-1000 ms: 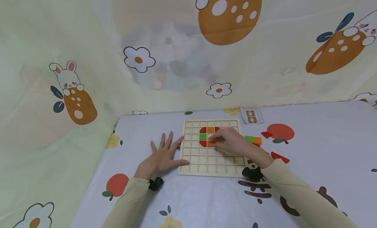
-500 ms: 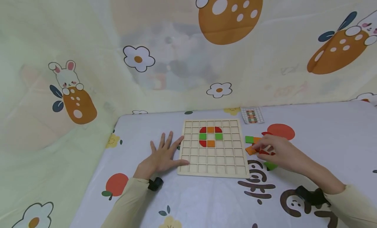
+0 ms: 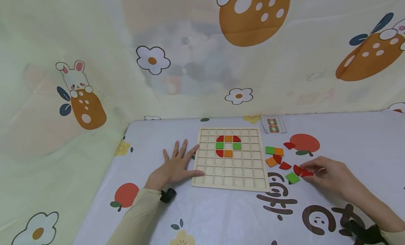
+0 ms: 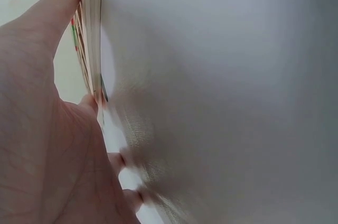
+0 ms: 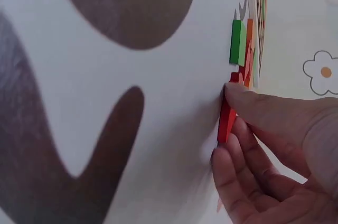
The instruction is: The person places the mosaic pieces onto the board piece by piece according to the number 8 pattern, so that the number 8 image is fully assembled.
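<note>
Pinching red piece (image 3: 307, 173), right hand (image 3: 332, 174), left hand (image 3: 172, 170) splayed against board (image 3: 234, 171) lying between them

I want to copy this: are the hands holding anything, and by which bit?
The right hand pinches a red piece by opposite sides. The left hand grips nothing, only touching the board's edge.

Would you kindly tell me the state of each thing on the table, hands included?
Grid board: lying flat, partly filled.
Set pieces: seven, each seated in the board.
Loose pieces: unplaced, scattered to the board's right.
Held red piece: pinched; whether lifted, I cannot tell.
Pattern card: pattern side up.
Left hand: fingers spread, touching the board's left edge.
Right hand: pinching the held red piece.
</note>
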`<state>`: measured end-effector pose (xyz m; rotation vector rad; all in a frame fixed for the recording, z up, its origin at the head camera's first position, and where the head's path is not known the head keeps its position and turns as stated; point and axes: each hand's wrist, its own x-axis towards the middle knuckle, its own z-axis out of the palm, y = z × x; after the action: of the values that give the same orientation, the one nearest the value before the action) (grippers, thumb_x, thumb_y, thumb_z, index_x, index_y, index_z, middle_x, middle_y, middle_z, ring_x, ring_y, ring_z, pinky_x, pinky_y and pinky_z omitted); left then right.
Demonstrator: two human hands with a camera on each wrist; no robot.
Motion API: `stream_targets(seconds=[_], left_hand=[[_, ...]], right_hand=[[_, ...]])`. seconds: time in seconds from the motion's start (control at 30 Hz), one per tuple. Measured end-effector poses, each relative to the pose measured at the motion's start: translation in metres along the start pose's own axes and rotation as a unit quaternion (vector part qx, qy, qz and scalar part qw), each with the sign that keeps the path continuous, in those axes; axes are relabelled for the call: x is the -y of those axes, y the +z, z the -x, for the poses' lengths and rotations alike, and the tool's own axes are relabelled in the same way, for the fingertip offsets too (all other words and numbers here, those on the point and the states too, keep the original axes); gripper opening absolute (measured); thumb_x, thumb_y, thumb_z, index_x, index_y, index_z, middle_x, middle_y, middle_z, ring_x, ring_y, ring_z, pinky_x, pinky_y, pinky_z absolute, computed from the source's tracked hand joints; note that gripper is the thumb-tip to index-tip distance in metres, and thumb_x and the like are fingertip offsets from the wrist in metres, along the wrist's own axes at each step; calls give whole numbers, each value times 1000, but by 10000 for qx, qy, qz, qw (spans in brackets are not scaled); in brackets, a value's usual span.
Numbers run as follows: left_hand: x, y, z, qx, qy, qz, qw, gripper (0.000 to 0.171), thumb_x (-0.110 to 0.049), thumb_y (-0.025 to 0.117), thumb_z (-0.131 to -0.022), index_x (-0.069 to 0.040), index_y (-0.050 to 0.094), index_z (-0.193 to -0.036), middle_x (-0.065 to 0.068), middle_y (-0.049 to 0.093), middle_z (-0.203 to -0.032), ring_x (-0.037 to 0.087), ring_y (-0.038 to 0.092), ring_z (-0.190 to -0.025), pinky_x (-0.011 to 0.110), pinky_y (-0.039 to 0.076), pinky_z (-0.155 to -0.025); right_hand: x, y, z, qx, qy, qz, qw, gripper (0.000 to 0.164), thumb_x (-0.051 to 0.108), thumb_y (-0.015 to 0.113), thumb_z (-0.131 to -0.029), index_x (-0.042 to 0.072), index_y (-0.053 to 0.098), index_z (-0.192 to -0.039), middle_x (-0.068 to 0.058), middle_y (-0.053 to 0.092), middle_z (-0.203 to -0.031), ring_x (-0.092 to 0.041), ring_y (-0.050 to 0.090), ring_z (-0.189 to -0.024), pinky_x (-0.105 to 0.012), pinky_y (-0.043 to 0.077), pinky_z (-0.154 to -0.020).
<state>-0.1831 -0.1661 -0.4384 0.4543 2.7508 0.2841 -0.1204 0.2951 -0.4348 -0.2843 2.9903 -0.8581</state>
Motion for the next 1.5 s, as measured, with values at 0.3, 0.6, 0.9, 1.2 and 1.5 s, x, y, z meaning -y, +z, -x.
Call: stream_targets(seconds=[0.3, 0.6, 0.9, 1.2, 1.5], left_hand=[[-2, -2, -1, 47, -59, -122, 9999, 102, -78, 58, -89, -35, 13, -169, 14, -6, -175, 44, -13, -158, 82, -5, -113], [-2, -1, -1, 87, -69, -125, 9999, 102, -77, 59, -89, -34, 14, -169, 15, -5, -176, 45, -12, -158, 82, -4, -113], [1, 1, -1, 24, 13, 24, 10000, 102, -76, 60, -89, -32, 14, -169, 15, -6, -175, 45, -13, -158, 82, -6, -113], [1, 0, -2, 65, 11, 88, 9999, 101, -76, 60, -90, -34, 14, -169, 14, -8, -175, 43, -15, -158, 81, -8, -113], [2, 2, -2, 72, -6, 17, 10000, 102, -77, 60, -89, -34, 13, -169, 14, -8, -175, 44, -15, -158, 82, -7, -113]], right_hand=[[-3, -5, -2, 109, 114, -97, 9998, 32, 3, 92, -76, -6, 77, -103, -7, 72, -86, -21, 63, -75, -19, 52, -62], [-4, -5, 5, 11, 292, -320, 9991, 25, -2, 90, -76, -3, 78, -99, -9, 75, -88, -22, 65, -78, -17, 53, -62], [-7, -1, 8, -364, 89, -637, 9973, 28, -8, 87, -77, -2, 78, -103, -16, 77, -96, -15, 70, -79, -11, 53, -66], [6, -5, 1, -745, -231, -952, 9924, 28, -9, 85, -80, 0, 79, -105, -16, 77, -98, 16, 56, -87, -4, 49, -71], [60, 4, -35, -297, -647, -1317, 9887, 20, -6, 83, -84, 2, 80, -102, -13, 78, -100, -32, 73, -93, -11, 54, -74]])
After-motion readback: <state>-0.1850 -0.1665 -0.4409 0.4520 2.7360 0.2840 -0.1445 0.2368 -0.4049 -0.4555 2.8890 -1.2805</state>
